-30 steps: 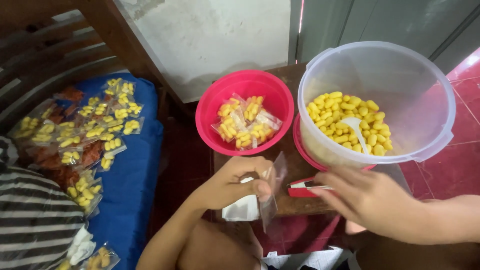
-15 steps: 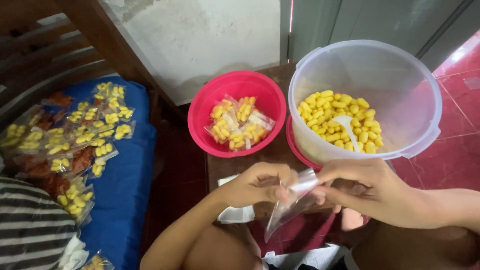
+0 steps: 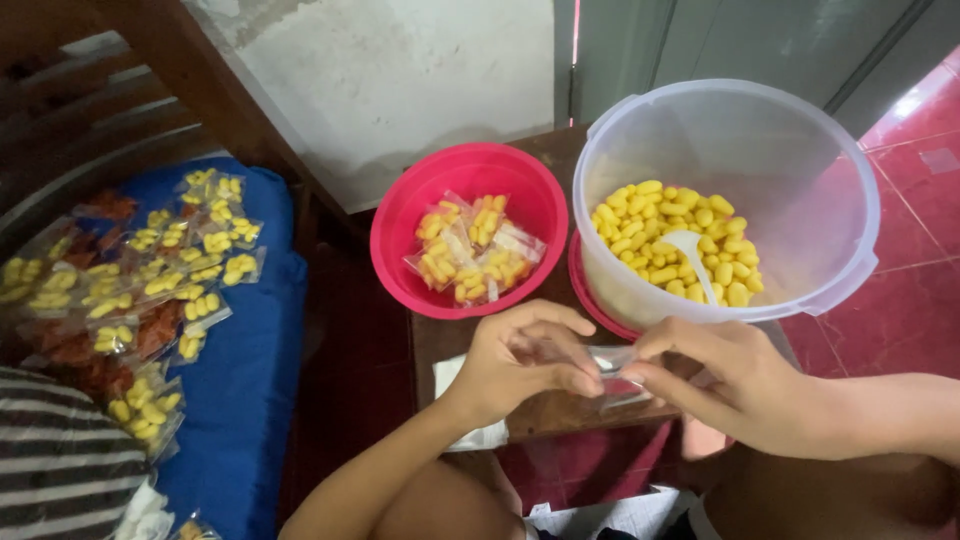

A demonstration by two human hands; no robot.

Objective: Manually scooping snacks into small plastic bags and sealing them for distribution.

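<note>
- The left hand (image 3: 520, 360) is sitting just below the middle of the frame, knuckles up, its fingers curling down and its thumb pressing toward the fingertips in a pinch.
- The left forearm is running down to the lower left, bare.
- The right hand (image 3: 730, 380) is reaching in from the right edge, palm down, thumb and forefinger pinching toward the left hand.
- The fingertips of the two hands are nearly meeting.
</note>
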